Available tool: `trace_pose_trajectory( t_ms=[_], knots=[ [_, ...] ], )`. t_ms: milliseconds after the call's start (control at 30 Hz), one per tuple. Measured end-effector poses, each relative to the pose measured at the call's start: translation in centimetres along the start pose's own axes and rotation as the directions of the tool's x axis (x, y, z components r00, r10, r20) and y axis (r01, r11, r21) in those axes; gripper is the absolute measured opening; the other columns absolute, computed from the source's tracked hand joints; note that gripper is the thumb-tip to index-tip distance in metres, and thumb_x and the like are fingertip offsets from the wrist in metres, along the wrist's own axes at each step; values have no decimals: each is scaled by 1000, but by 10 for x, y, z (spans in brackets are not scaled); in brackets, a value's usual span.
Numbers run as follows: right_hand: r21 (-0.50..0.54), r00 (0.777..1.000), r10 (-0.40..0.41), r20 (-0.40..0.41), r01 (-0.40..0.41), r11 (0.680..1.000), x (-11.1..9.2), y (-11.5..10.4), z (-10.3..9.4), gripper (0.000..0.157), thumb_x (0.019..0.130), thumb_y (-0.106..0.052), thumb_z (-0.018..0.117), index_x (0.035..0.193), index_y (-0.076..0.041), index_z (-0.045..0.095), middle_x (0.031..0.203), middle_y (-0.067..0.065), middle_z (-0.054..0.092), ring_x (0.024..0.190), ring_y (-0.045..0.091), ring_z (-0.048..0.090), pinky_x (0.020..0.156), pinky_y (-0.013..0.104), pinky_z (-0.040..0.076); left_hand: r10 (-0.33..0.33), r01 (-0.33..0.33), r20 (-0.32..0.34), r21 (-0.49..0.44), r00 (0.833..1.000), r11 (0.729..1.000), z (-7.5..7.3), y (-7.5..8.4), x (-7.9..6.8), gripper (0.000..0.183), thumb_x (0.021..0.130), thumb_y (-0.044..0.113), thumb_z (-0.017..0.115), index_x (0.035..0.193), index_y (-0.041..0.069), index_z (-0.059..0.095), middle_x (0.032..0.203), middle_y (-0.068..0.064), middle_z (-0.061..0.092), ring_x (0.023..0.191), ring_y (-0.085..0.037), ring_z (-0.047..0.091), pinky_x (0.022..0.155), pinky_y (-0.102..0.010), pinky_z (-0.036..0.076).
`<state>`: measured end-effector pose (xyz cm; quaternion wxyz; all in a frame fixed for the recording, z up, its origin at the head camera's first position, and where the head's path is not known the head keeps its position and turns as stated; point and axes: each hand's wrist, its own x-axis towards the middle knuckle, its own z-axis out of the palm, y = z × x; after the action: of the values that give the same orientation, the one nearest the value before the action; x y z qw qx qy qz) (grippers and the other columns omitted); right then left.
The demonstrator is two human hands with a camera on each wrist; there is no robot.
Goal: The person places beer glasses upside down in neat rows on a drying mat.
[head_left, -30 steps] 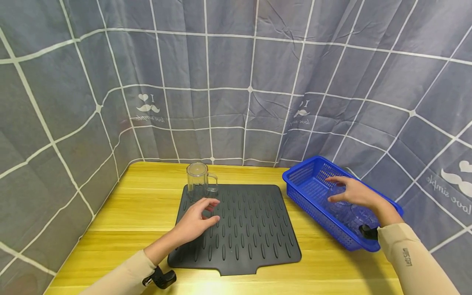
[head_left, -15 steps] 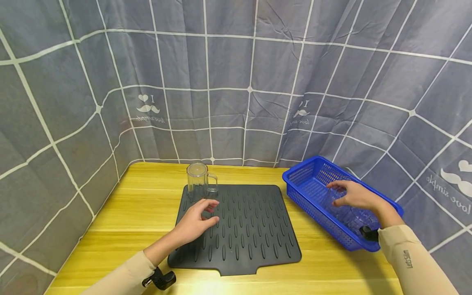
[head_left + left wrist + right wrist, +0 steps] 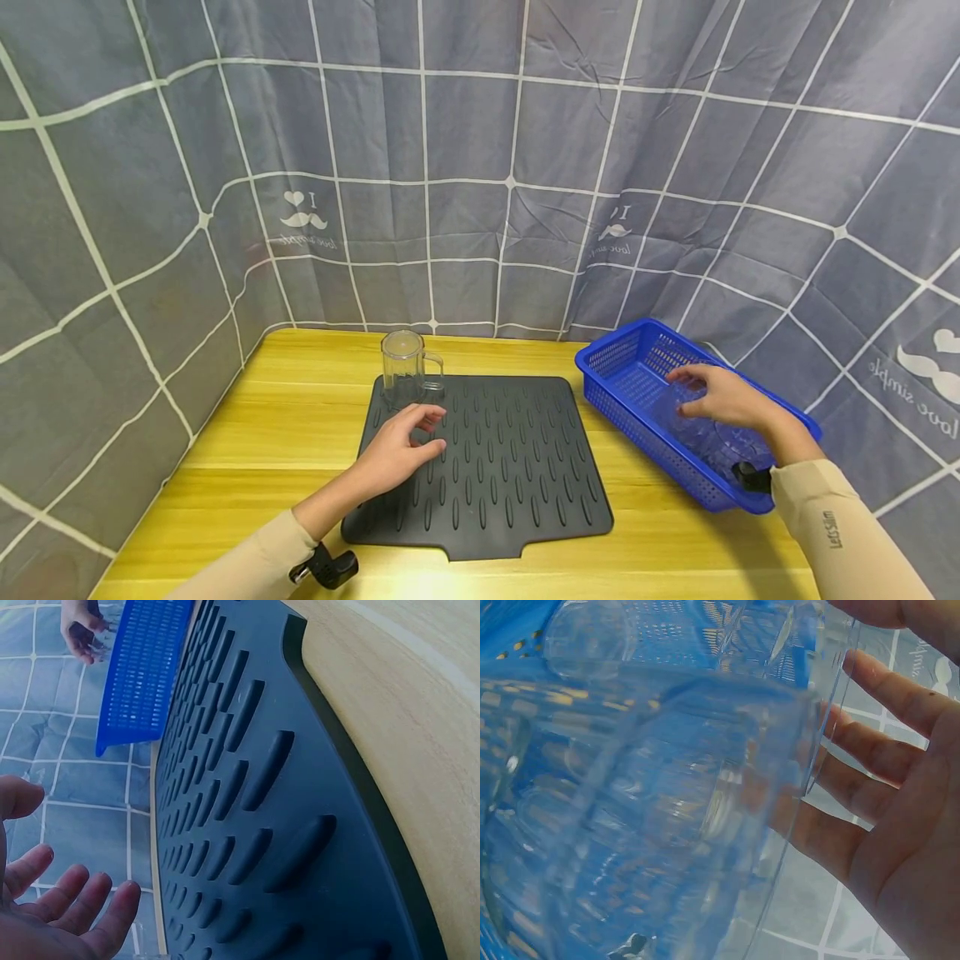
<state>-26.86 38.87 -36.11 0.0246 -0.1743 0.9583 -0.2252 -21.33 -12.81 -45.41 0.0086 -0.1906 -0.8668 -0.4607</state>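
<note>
The right hand (image 3: 723, 398) is positioned inside the blue perforated plastic basket (image 3: 651, 450), at the right side of the wooden counter (image 3: 660, 550). Its fingers are partly spread and curved around the rim of a clear drinking glass (image 3: 780, 637), thumb opposite; finger pressure cannot be determined. Additional clear glassware (image 3: 738, 446) lies in the basket, toward the right wrist. The left hand (image 3: 397, 450) is held over the left part of the black ridged drying mat (image 3: 517, 467), fingers loosely bent, gap wide, holding nothing. A clear glass mug (image 3: 403, 371) stands base up on the mat's far left corner, just beyond the left hand, handle directed right.
</note>
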Motion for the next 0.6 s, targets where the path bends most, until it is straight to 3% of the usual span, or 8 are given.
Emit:
trace_pose_trajectory(
  t_ms=[133, 600],
  knots=[
    [-5, 1000, 5, -24, -5, 1000, 1, -1, -4, 51, 81, -16, 81, 129, -6, 64, 125, 17, 65, 114, 39, 58, 88, 49, 50, 1, -1, -2, -4, 1000, 1000, -1, 2, 0, 43, 94, 20, 72, 135, 21, 59, 126, 3, 60, 115, -21, 60, 87, -33, 54],
    [-13, 991, 17, -134, -19, 1000, 1, -27, -27, 57, 88, -21, 77, 139, -9, 56, 138, 23, 57, 124, 43, 53, 95, 59, 45, 2, -1, -6, 5, 1000, 1000, -1, 3, 0, 43, 94, 24, 72, 134, 21, 60, 127, 3, 61, 114, -22, 61, 88, -34, 54]
  ],
)
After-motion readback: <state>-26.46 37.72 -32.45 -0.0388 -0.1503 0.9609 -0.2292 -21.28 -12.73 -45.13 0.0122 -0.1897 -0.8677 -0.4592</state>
